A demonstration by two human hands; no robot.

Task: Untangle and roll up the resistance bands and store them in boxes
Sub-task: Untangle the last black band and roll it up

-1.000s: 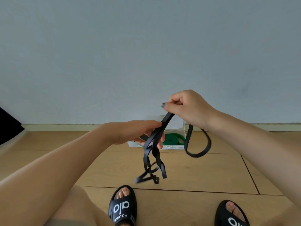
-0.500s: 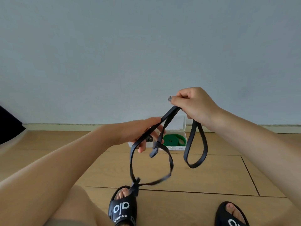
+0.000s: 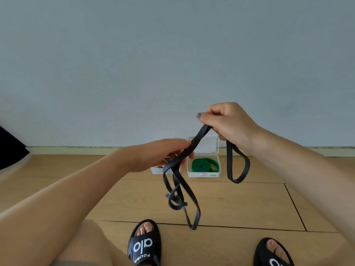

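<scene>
A long black resistance band (image 3: 194, 144) stretches between both hands in the air. My right hand (image 3: 224, 121) pinches its upper part, and a loop hangs down from that hand on the right. My left hand (image 3: 163, 154) grips the band lower down, and twisted loops dangle below it toward the floor. Behind the hands, an open clear box (image 3: 204, 174) on the floor holds a rolled green band (image 3: 203, 165). A second clear box (image 3: 156, 170) sits to its left, mostly hidden by my left hand.
The boxes stand on a wooden floor near the skirting of a grey wall (image 3: 172, 64). My feet in black slides (image 3: 144, 244) are at the bottom edge. A dark object (image 3: 9, 146) sits at the far left.
The wide dangling loop under my left hand has collapsed into tighter twisted loops hanging closer together. My right hand stays raised, holding its end.
</scene>
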